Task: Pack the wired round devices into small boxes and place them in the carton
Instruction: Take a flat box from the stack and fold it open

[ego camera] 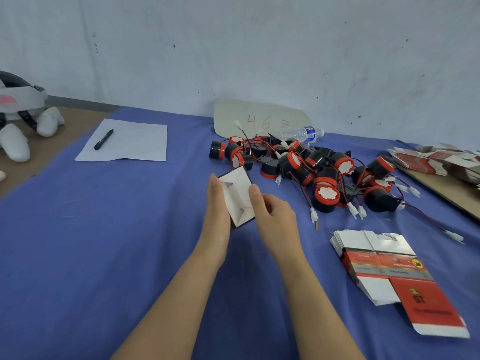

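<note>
Steadying the half-folded box (237, 196) above the bench (130, 229), left hand (218, 211) flat against its side, right hand (275, 219) pinching its edge, I fear crushing it, or tangled wires (303, 190) dragging extra devices (324, 178) off the nearby pile.

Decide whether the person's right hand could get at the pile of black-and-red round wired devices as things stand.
Probably yes. The pile of black-and-red round wired devices lies just beyond the right hand, only blue cloth between; the hand must first release the white cardboard box.
</note>
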Demonstrator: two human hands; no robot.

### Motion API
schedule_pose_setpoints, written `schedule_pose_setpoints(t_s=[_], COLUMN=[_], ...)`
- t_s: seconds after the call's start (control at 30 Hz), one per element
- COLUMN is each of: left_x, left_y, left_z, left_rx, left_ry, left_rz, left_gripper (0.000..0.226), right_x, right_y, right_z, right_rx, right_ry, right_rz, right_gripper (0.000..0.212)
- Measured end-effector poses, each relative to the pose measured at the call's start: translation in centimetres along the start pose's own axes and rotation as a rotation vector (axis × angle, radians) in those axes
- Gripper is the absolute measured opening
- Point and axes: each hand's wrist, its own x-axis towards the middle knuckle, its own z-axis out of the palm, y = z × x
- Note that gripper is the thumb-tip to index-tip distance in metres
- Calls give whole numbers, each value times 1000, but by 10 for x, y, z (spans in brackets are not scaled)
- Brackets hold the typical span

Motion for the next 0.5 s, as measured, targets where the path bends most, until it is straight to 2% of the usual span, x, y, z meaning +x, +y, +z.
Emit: schedule_pose_setpoints(t_s=[0.07,0.1,0.2,0.27,0.37,0.5], left_x=[-2,-2,0,-1,-5,-7], left_y=[3,2,-1,-1,-2,-3], left_z=[1,2,-2,-4,-1,1], left_rx=[49,83,127,140,188,166], left_ry=[16,17,-7,-52,-94,-90], left_rz=[65,106,198,266,345,325], left_gripper=[36,34,43,39,32,29], right_x=[-1,0,2,2,3,2], right_y=[-1,-1,-2,1,2,-2], right_z=[4,4,-4,-9,-9,-7], right_rx=[15,56,295,399,453,482], right_ry=[-13,-29,-161,-201,-165,-218], right_rz=[19,35,83,116,111,187], right_gripper=[55,53,27,25,19,25])
